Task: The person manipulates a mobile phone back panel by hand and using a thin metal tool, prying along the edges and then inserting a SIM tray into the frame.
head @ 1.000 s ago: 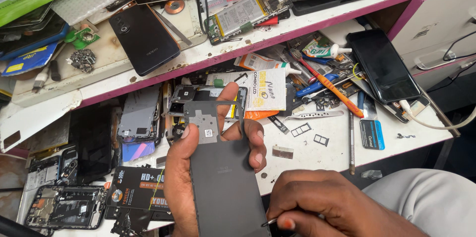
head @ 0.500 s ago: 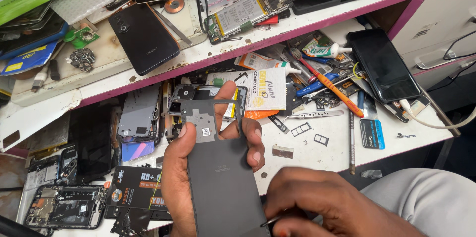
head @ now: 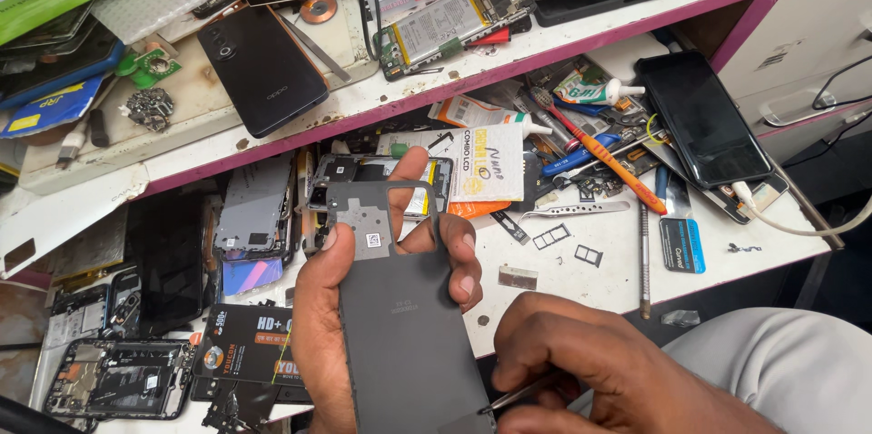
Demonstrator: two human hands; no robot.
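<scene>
Right now left hand [head: 363, 307] grips dark grey phone back panel [head: 404, 334], inner side up, thumb on upper left edge, fingers curled over right edge. Right hand [head: 599, 375] closed around thin metal tool [head: 516, 395], tip touching panel's lower right corner. Beyond left fingertips: opened phone [head: 377, 180] flat on white bench [head: 618, 252]. Right of those fingers: tweezers [head: 581, 210], small card trays [head: 551, 236]. Farther right, past right hand: black phone [head: 701, 118], face up. Left of left hand: stripped phone frame [head: 113, 379].
</scene>
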